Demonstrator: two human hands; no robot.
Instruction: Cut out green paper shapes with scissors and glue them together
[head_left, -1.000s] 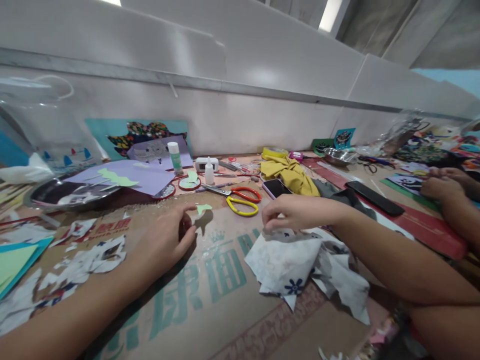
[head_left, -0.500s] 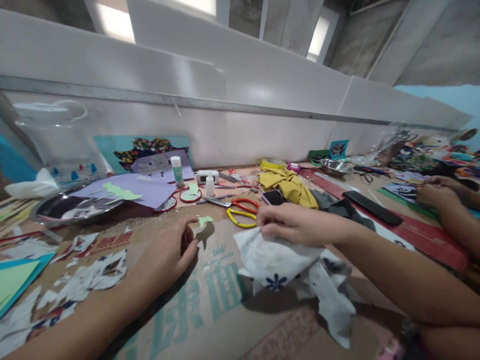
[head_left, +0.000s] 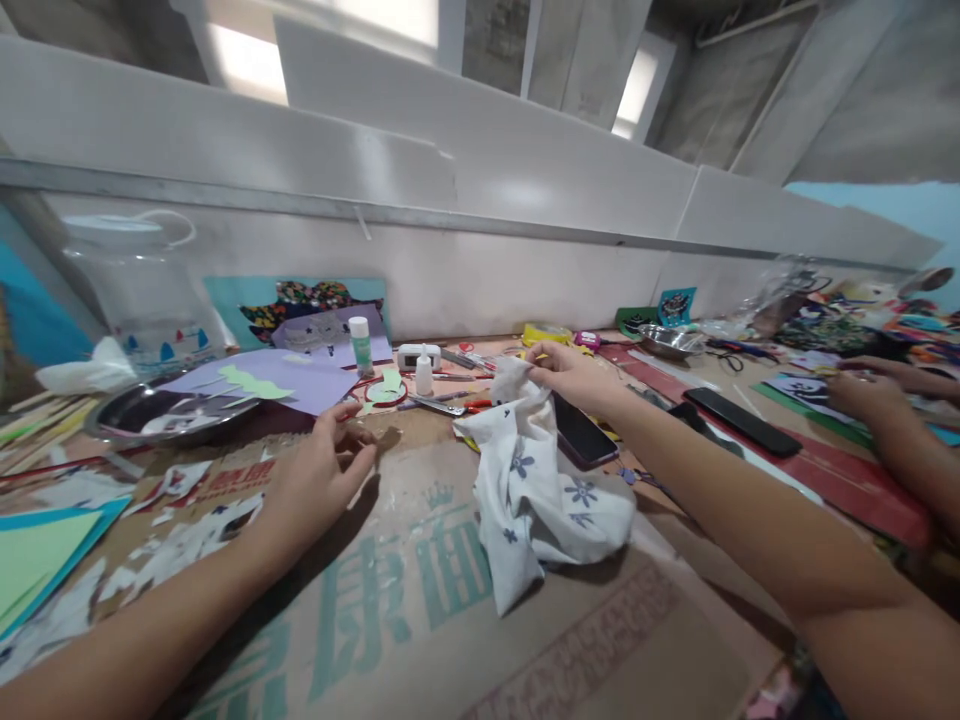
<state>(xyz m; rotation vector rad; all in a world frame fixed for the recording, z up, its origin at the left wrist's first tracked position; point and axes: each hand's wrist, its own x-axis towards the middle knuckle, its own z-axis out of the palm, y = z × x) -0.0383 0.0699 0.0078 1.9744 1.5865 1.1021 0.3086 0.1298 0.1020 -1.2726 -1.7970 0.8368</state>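
Observation:
My right hand (head_left: pixel 566 372) pinches the upper corner of a white cloth (head_left: pixel 555 500) printed with dark blue flowers. The cloth hangs and spreads in folds over the printed cardboard (head_left: pixel 390 640). To the left, my left hand (head_left: pixel 326 465) hovers above the cardboard, its fingers loosely bent and the thumb apart, with nothing visible between them. Scissors (head_left: pixel 441 406) with red and yellow handles lie behind the white cloth, which partly covers them. A dark phone (head_left: pixel 583 432) lies just right of the cloth, below my right wrist.
A metal tray (head_left: pixel 112 425) with purple paper (head_left: pixel 319 385) stands left, near a clear jug (head_left: pixel 169 300). A glue stick (head_left: pixel 361 345) and small white bottle (head_left: pixel 424 372) stand behind. Paper scraps (head_left: pixel 169 545) lie left. At right, another person's hands (head_left: pixel 870 395) work beside a black phone (head_left: pixel 742 420).
My right hand has lifted the white cloth up and away, unfolding it. The pale green scrap at my left fingertips no longer shows there; that hand has shifted slightly left. The phone is more exposed.

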